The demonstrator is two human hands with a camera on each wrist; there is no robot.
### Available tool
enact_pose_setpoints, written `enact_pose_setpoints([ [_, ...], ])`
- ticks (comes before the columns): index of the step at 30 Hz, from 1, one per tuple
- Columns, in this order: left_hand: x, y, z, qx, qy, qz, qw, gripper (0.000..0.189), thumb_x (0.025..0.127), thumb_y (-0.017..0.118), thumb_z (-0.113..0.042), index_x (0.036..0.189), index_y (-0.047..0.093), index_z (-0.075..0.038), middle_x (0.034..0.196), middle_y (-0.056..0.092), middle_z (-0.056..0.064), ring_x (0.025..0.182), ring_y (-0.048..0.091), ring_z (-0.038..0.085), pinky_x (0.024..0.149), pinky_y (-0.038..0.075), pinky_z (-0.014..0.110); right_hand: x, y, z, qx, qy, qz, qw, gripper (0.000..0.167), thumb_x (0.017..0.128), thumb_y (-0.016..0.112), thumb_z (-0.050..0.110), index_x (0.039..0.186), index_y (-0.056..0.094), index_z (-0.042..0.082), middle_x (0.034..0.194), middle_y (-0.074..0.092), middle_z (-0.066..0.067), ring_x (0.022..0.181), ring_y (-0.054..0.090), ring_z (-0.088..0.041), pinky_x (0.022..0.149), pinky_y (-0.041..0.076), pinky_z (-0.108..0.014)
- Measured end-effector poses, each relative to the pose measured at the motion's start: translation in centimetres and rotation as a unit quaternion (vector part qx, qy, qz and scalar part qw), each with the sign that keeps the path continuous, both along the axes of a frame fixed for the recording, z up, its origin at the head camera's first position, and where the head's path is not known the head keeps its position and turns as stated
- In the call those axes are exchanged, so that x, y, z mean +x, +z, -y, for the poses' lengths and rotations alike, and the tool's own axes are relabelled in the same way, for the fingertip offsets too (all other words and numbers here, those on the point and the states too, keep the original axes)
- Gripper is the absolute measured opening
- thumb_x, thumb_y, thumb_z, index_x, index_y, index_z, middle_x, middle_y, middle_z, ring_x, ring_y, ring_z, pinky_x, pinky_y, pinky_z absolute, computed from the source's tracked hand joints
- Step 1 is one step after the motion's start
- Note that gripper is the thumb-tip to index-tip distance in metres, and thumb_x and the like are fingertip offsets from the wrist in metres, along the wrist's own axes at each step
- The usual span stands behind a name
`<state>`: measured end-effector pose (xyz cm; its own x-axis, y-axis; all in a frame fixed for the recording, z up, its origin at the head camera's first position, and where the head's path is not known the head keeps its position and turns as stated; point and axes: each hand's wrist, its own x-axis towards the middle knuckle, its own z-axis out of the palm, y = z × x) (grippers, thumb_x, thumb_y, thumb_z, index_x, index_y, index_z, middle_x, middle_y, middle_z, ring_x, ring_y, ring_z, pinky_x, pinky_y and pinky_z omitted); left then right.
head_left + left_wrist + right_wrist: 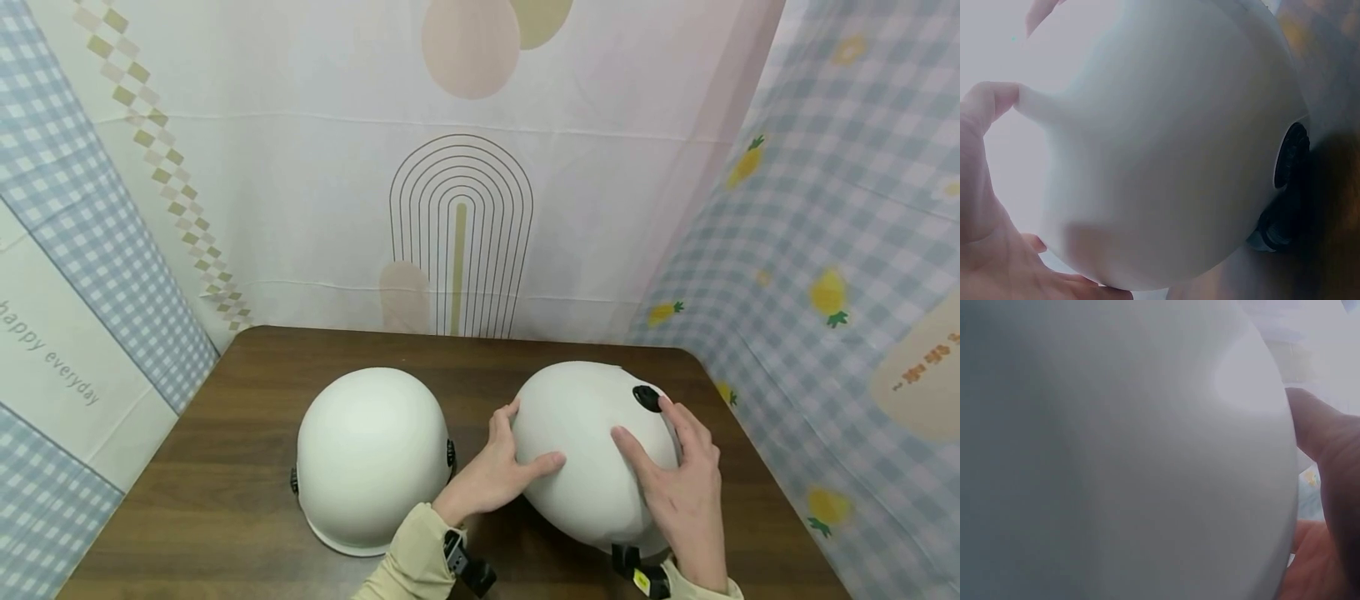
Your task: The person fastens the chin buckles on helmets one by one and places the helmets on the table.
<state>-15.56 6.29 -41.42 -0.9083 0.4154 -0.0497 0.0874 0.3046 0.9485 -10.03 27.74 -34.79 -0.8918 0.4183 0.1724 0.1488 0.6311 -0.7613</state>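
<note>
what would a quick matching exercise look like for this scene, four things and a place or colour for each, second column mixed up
Things:
1. left hand
2. right hand
3. table
4. left sleeve

Places and colours:
A. on the held helmet, by its round black fitting
B. brown, wood-grained
C. beige
D. on the held helmet's side nearer the other helmet

Pairs: 1-D, 2-A, 3-B, 4-C

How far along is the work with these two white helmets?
Perhaps done: the left helmet sits dome-up on the wooden table, with no hand on it. In hand: the right helmet, tilted between the left hand and right hand. Probably left: setting it upright and letting go, as both hands hold it.
</note>
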Motion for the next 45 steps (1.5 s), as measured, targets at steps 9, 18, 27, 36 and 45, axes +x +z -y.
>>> enact_pose_setpoints([
  [9, 0.1, -0.3, 0.1, 0.003, -0.008, 0.012, 0.9999, 0.101, 0.085, 0.063, -0.062, 0.152, 0.006, -0.011, 0.158, 0.01, 0.009, 0.129, 0.043, 0.029, 0.099, 0.041, 0.047, 0.1, 0.0, 0.3, 0.003, -0.001, -0.018, 0.9998, 0.082, 0.077, 0.08, 0.05, 0.145, 0.048, 0.017, 0.152, 0.034, -0.01, 0.134, 0.029, -0.038, 0.095, 0.031, -0.069],
  [18, 0.2, -0.5, 0.2, -0.005, -0.017, 0.026, 0.9995, 0.104, 0.085, 0.062, -0.064, 0.153, 0.002, -0.014, 0.156, 0.014, 0.013, 0.129, 0.044, 0.029, 0.098, 0.041, 0.047, 0.4, 0.0, 0.4, 0.004, 0.001, -0.031, 0.9995, 0.08, 0.076, 0.081, 0.047, 0.143, 0.049, 0.017, 0.152, 0.034, -0.01, 0.135, 0.03, -0.038, 0.095, 0.031, -0.068],
  [27, 0.2, -1.3, 0.2, 0.007, -0.044, 0.055, 0.9975, 0.11, 0.084, 0.063, -0.064, 0.152, -0.003, -0.009, 0.154, 0.02, 0.023, 0.133, 0.041, 0.032, 0.1, 0.04, 0.048, 0.5, -0.1, 0.8, 0.02, 0.014, -0.074, 0.9969, 0.078, 0.073, 0.086, 0.039, 0.139, 0.053, 0.015, 0.148, 0.039, -0.01, 0.129, 0.034, -0.035, 0.094, 0.033, -0.064],
  [36, 0.3, -1.4, 0.2, 0.013, -0.046, 0.065, 0.9968, 0.109, 0.084, 0.064, -0.062, 0.152, -0.001, -0.008, 0.15, 0.026, 0.026, 0.131, 0.043, 0.032, 0.099, 0.041, 0.049, 0.4, 0.4, 0.9, 0.042, 0.028, -0.018, 0.9986, 0.097, 0.078, 0.079, 0.046, 0.152, 0.031, 0.007, 0.152, 0.029, -0.017, 0.133, 0.027, -0.039, 0.099, 0.03, -0.063],
  [45, 0.1, -1.1, 0.5, -0.002, -0.036, 0.054, 0.9979, 0.108, 0.084, 0.065, -0.062, 0.154, 0.0, -0.01, 0.151, 0.027, 0.023, 0.128, 0.046, 0.03, 0.098, 0.041, 0.048, 0.2, 1.0, 1.3, 0.038, 0.035, 0.046, 0.9976, 0.112, 0.075, 0.077, 0.058, 0.157, 0.017, 0.01, 0.153, 0.024, -0.022, 0.136, 0.024, -0.043, 0.101, 0.028, -0.063],
])
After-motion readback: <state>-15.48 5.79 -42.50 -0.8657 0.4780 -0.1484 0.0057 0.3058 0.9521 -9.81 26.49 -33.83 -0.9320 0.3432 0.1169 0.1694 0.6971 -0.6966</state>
